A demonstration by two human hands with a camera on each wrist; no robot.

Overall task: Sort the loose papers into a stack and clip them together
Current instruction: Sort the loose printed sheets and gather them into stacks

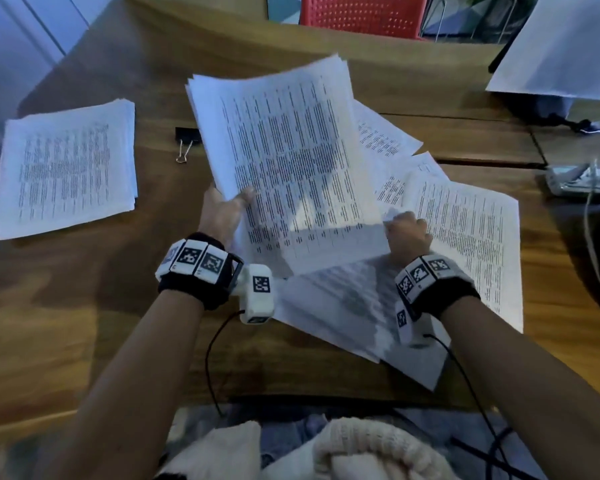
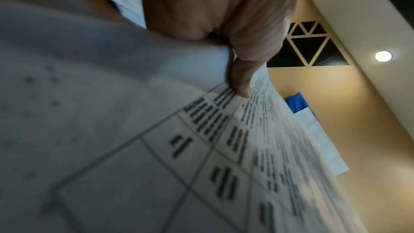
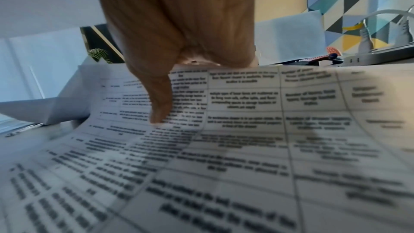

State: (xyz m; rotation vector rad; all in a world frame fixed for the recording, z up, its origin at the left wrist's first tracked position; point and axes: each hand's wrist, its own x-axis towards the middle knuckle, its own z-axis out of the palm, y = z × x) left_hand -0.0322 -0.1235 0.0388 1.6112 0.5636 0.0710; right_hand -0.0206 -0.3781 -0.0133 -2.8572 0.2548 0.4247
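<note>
The left hand [image 1: 224, 209] pinched a raised sheaf of papers [image 1: 284, 161] at its lower left edge, thumb on top – the sheaf tilted up in the centre of the frame. The right hand [image 1: 407, 237] curled round a sheet [image 1: 465, 244] at the lower right, thumb pressing on the print. More loose sheets [image 1: 343, 306] lay fanned beneath on the wooden table [image 1: 84, 306]. A binder clip [image 1: 187, 140] sat just left of the sheaf – a neat stack [image 1: 66, 171] lay at the left.
</note>
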